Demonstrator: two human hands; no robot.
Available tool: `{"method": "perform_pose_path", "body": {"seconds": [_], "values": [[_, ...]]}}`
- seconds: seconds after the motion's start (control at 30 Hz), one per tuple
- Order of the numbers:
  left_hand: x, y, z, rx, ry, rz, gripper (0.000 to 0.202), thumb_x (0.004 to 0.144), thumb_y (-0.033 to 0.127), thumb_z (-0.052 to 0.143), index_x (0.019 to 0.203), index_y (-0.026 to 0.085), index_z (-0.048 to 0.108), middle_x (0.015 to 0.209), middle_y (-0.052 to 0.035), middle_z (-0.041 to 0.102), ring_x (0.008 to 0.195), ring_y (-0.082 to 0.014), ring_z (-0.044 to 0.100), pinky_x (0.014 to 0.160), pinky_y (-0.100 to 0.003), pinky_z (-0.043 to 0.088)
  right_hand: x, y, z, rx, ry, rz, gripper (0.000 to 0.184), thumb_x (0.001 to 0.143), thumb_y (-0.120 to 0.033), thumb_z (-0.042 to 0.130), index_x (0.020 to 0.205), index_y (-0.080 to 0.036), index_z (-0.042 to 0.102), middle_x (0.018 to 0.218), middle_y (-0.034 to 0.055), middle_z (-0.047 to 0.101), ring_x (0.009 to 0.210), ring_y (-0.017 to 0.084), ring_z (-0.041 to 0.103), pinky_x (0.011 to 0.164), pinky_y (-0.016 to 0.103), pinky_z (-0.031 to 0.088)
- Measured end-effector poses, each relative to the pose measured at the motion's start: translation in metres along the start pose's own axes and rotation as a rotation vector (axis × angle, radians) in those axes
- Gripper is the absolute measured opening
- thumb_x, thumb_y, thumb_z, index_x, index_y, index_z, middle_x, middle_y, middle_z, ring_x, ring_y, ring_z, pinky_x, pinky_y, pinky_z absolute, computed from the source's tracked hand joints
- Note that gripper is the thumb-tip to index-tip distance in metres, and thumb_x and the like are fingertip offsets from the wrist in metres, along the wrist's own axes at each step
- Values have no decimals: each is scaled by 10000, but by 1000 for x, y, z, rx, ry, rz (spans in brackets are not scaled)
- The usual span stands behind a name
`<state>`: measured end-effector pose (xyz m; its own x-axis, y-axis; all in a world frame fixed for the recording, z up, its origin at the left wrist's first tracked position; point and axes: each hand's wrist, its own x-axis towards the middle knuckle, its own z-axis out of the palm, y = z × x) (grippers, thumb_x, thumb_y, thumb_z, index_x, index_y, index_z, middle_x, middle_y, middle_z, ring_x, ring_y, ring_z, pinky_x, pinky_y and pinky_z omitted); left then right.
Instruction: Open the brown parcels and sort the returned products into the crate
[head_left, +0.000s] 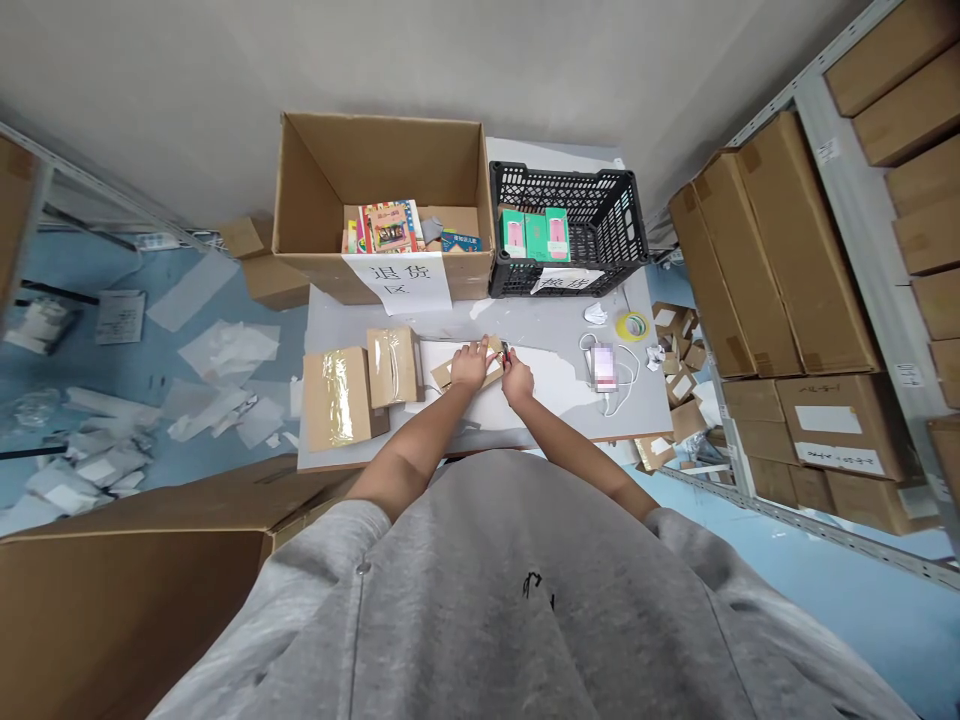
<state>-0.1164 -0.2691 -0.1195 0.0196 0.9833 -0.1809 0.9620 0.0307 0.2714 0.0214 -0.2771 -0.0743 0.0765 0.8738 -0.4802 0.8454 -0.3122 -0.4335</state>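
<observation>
Near the middle of the (pixel 487 320) table, the left hand (pixel 470 365) rests open on a flat cardboard box (pixel 452 375), while the right hand (pixel 517 382) pinches a small dark tool (pixel 505 352) at its edge. Two taped cartons (pixel 337 398) sit just left; one tape roll (pixel 631 325) and one phone (pixel 604 367) lie right.

black crate (pixel 607 215) | green boxes (pixel 535 236) | open carton (pixel 375 165) | tape roll (pixel 632 325) | probably phone (pixel 604 367)

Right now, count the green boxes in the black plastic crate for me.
3, side by side in the black plastic crate: one green box at the left, one in the middle, one at the right. Others may be hidden beneath them.
</observation>
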Motion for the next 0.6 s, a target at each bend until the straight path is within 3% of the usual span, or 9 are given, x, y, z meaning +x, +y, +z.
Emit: {"method": "perform_pose_path", "body": {"seconds": [0.4,0.6], "values": [[3,-2,-6,6,-25,-24,670,1109,552,277,1654,178,393,1316,-218,669,1192,-349,637,971,-431,456,9,-15,-7,-49,-53,15,551,1122,-415,429,1629,-198,448,1176,164,765,996,239,759,859,273,525],[6,-1,-13,-7,-48,-60,660,1109,556,274,1642,194,415,1308,-212,675,1186,-337,654,974,-418,466,-5,-9,-4,-102,-65,17,551,1138,-390,361,1665,-232,379,1167,138,773,995,223,759,898,280,518]]}}
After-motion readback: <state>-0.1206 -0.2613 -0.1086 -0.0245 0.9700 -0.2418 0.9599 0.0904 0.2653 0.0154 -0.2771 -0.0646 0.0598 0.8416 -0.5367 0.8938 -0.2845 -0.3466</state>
